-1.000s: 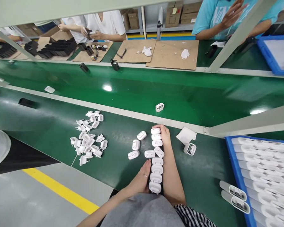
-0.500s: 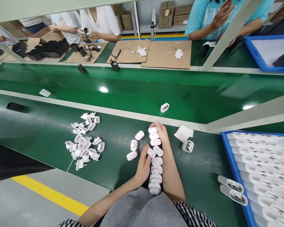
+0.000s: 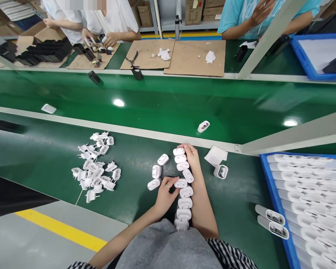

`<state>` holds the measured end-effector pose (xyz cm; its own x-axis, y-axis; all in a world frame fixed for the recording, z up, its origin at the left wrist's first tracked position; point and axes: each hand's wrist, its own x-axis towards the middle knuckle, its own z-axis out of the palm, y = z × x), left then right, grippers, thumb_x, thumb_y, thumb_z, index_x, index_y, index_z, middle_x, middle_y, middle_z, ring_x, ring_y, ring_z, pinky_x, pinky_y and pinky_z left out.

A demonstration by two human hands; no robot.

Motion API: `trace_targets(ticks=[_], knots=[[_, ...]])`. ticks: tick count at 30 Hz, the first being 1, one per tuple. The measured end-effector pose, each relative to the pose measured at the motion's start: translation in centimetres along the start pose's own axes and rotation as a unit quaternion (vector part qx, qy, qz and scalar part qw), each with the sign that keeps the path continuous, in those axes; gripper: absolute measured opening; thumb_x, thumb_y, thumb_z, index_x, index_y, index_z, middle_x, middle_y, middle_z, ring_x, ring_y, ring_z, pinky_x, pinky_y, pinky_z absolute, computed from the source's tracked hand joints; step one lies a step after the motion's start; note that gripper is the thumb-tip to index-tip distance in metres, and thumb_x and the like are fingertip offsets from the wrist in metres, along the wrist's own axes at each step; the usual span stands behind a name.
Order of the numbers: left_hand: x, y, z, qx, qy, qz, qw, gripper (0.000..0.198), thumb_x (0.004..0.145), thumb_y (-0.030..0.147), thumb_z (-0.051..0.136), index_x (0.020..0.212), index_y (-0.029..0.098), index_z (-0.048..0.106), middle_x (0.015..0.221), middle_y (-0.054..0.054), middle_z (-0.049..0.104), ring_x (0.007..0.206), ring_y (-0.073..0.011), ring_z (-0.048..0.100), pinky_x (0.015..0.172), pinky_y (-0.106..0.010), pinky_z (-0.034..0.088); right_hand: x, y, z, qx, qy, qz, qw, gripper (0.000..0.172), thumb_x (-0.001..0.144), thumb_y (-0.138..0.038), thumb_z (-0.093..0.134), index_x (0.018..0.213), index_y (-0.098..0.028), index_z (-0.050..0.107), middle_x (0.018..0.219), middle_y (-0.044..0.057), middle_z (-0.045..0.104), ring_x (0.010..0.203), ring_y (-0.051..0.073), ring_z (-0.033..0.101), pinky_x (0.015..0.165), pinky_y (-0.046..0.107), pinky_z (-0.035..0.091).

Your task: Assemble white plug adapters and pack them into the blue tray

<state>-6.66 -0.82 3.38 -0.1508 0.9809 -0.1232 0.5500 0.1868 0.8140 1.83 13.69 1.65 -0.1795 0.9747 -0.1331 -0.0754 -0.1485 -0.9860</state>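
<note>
A column of white plug pieces (image 3: 185,203) runs from near the bench's back edge down to my lap. My left hand (image 3: 166,194) pinches one white plug piece (image 3: 180,183) at the left side of this column. At the far end my right hand (image 3: 190,154) curls round the top white piece (image 3: 179,151), its forearm lying along the column's right side. One piece (image 3: 188,176) in the column sits tilted. Left of the column stand three loose white pieces (image 3: 156,171). A heap of white plug parts (image 3: 93,173) lies farther left.
At the right is a blue tray (image 3: 271,186) full of white housings, with two housings (image 3: 271,226) beside it. A white housing (image 3: 221,172) lies near a paper (image 3: 216,155). On the green belt (image 3: 156,108) is another housing (image 3: 203,126). People sit across.
My left hand has turned the pinched piece level and set it nearer the column's line. The housing on the belt has shifted right, and the view has moved slightly.
</note>
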Motion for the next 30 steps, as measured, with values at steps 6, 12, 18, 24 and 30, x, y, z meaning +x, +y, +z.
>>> trace_targets(ticks=[6,12,18,24,30], knots=[[0.0,-0.1,0.8,-0.035,0.029,-0.034,0.998,0.028,0.070,0.021,0.050,0.098,0.020,0.050,0.086,-0.002,0.054,0.080,-0.0124,0.053,0.076,-0.027,0.042,0.1,0.0,-0.5,0.022,-0.130,0.035,0.991,0.021,0.070,-0.035,0.045,0.074,-0.021,0.060,0.082,0.001,0.063,0.077,0.016,0.056,0.068,0.029,0.041],[1.2,0.7,-0.5,0.081,-0.075,0.025,0.994,0.043,0.068,0.011,0.043,0.109,0.021,0.040,0.099,-0.004,0.049,0.086,-0.0139,0.050,0.073,-0.027,0.043,0.4,-0.4,-0.4,0.001,-0.133,0.041,0.990,0.020,0.070,-0.033,0.044,0.070,-0.020,0.060,0.076,0.000,0.063,0.072,0.014,0.056,0.066,0.027,0.041],[3.1,3.1,-2.3,0.302,-0.218,0.062,0.926,0.067,0.065,0.015,0.045,0.123,0.031,0.016,0.107,-0.006,0.036,0.066,-0.0123,0.052,0.053,-0.023,0.043,0.6,0.0,-0.4,0.006,-0.137,0.038,0.990,0.019,0.068,-0.034,0.047,0.069,-0.020,0.060,0.075,0.000,0.063,0.071,0.014,0.056,0.065,0.027,0.042],[3.9,4.6,-3.3,0.343,-0.221,0.113,0.906,0.056,0.067,0.013,0.042,0.118,0.032,0.028,0.101,-0.006,0.035,0.068,-0.0135,0.050,0.055,-0.024,0.042,0.4,0.3,-0.3,0.014,-0.129,0.038,0.991,0.018,0.068,-0.034,0.047,0.071,-0.021,0.059,0.077,0.000,0.063,0.074,0.015,0.056,0.066,0.028,0.042],[4.4,5.2,-2.9,0.348,-0.236,0.083,0.904,0.050,0.066,0.011,0.044,0.111,0.031,0.038,0.090,-0.004,0.036,0.073,-0.0161,0.048,0.053,-0.023,0.041,0.2,0.2,0.0,0.009,-0.102,0.037,0.994,0.018,0.068,-0.033,0.046,0.070,-0.021,0.059,0.077,0.001,0.063,0.075,0.016,0.056,0.068,0.030,0.042]])
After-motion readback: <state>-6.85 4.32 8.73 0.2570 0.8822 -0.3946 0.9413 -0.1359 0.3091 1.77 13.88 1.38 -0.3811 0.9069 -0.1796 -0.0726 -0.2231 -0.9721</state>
